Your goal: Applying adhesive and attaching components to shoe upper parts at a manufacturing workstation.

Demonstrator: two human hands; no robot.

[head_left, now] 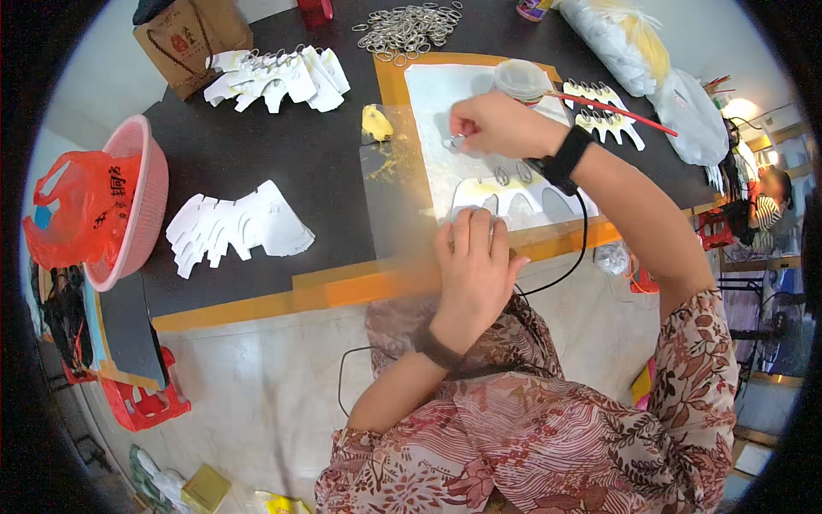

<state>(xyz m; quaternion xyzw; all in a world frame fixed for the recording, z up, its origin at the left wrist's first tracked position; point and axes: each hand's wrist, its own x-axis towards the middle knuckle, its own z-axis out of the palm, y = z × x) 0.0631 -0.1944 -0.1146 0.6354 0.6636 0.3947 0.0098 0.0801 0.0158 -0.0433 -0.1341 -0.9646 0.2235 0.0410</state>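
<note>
My right hand (501, 127) pinches a small metal ring (455, 141) above the white sheet (437, 96). Under it lies a white cut-out piece (472, 194) with an arched edge and yellowish smears, bearing metal rings (503, 176) along its upper side. My left hand (473, 267) rests with fingers stretched out at the lower left edge of that piece, partly hiding it. A round tub (520, 79) stands just beyond my right hand, with a red stick (635, 116) lying from it toward the right.
At the back is a pile of metal rings (409, 31). White cut-outs with rings (276, 81) and plain ones (244, 224) lie left; finished-looking pieces (610, 128) lie right. A yellow lump (375, 123) sits on a clear sheet. A pink basket (137, 206) is far left.
</note>
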